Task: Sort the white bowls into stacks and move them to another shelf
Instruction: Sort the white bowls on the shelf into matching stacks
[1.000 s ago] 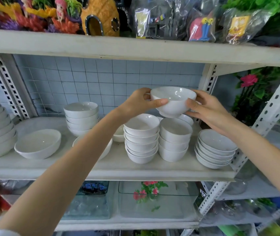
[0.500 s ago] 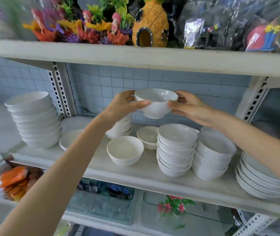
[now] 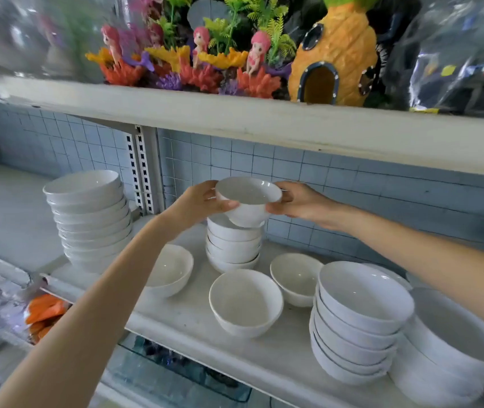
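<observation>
Head view. A small white glazed ceramic bowl (image 3: pixel 248 201) is held between both hands, tilted slightly toward the camera, directly over a short stack of matching white bowls (image 3: pixel 233 245) near the back of the white painted shelf (image 3: pixel 181 322). Its foot sits at the rim of the stack's top bowl; whether the two touch cannot be told.

The left hand (image 3: pixel 202 203) grips the bowl at its 9 o'clock side, thumb across the outer wall and fingers curled behind the rim. The right hand (image 3: pixel 296 201) grips it at 3 o'clock in a similar way.

Seen from the held bowl:
- at 8 o'clock, on the neighbouring shelf bay, a tall stack of wider white bowls (image 3: pixel 90 219);
- at 7 o'clock, a single white bowl (image 3: pixel 170 270), partly hidden by the left forearm;
- at 6 o'clock, a single white bowl at the shelf front (image 3: pixel 245 301);
- at 5 o'clock, a smaller single bowl (image 3: pixel 295 278) and, beyond it, a stack of broad white bowls (image 3: pixel 358 319);
- at 4 o'clock, at the frame edge, a further blurred white stack (image 3: pixel 452 348).

At 12 o'clock, the upper shelf board (image 3: pixel 264 122) carries an orange pineapple-shaped ornament (image 3: pixel 335 54) and pink-haired mermaid figurines (image 3: pixel 258 51). A pale blue tiled wall (image 3: pixel 352 184) backs the shelves.
</observation>
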Action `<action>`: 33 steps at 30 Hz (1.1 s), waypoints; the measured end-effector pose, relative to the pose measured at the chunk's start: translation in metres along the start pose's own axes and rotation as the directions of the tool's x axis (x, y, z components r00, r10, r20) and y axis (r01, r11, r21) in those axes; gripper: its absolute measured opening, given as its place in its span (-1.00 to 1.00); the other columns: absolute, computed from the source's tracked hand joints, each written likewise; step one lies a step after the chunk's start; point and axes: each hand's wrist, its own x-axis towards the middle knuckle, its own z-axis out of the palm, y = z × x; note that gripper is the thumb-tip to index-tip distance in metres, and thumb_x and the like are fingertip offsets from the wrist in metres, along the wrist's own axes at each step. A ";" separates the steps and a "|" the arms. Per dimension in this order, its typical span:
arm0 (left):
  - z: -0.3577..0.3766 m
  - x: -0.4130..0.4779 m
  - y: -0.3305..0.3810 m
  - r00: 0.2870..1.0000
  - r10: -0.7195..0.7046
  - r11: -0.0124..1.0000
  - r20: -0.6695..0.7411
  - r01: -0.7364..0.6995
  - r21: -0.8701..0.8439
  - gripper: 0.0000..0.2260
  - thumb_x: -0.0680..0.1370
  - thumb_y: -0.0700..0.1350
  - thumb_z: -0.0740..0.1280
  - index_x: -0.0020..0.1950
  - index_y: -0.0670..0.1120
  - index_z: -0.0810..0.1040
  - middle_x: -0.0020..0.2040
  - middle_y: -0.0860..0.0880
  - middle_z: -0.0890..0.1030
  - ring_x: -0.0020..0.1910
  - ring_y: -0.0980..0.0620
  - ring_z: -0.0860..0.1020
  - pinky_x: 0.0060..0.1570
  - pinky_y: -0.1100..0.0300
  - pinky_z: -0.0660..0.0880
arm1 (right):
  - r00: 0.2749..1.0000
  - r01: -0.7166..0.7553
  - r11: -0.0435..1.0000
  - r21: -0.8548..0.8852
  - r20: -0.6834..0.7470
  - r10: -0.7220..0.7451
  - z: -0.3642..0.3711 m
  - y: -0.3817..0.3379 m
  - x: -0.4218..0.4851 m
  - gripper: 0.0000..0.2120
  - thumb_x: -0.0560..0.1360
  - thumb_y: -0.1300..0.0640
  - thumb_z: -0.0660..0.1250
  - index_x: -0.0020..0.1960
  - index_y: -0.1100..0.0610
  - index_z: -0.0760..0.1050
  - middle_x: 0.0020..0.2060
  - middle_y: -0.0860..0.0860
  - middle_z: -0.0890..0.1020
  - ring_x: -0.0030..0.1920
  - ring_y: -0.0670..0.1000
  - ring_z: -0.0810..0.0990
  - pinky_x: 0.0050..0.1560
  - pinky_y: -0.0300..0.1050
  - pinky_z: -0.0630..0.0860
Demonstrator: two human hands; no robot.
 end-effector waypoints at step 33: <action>-0.014 0.048 -0.091 0.790 -0.394 0.810 0.470 0.539 -0.229 -0.38 0.43 0.43 0.03 0.43 0.20 0.24 0.43 0.14 0.29 0.41 0.01 0.27 0.12 -0.18 0.37 | 0.915 -0.353 0.910 0.217 0.285 0.287 0.036 0.044 0.047 0.17 -0.12 -0.24 0.62 0.34 -0.15 0.08 0.26 -0.14 0.39 0.25 -0.13 0.42 0.01 0.02 0.60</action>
